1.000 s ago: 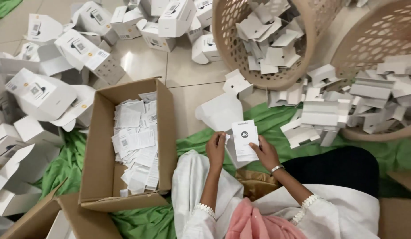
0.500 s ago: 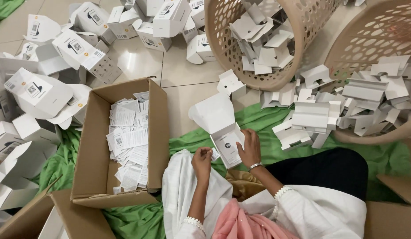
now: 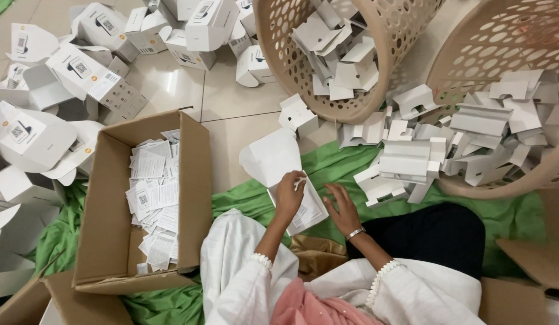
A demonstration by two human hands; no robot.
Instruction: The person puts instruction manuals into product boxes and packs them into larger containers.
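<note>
My left hand (image 3: 289, 195) grips a small white carton (image 3: 273, 159) with its flaps open, held over the green cloth (image 3: 243, 198). A white printed leaflet (image 3: 308, 210) lies against the carton's lower end, under my fingers. My right hand (image 3: 342, 207) hovers just to the right of the leaflet, fingers spread, touching its edge or very close to it. A silver bangle sits on my right wrist and beaded bracelets on both wrists.
An open cardboard box (image 3: 195, 180) on the left holds several white leaflets. Two tan perforated baskets (image 3: 406, 36) (image 3: 508, 42) lie tipped over, spilling folded white inserts (image 3: 412, 159). Several white cartons (image 3: 86, 72) are scattered over the tiled floor at the left.
The carton and leaflet have moved down and left, closer to my lap. My right hand has let go of the leaflet and spread open beside it; my left hand now holds the carton.
</note>
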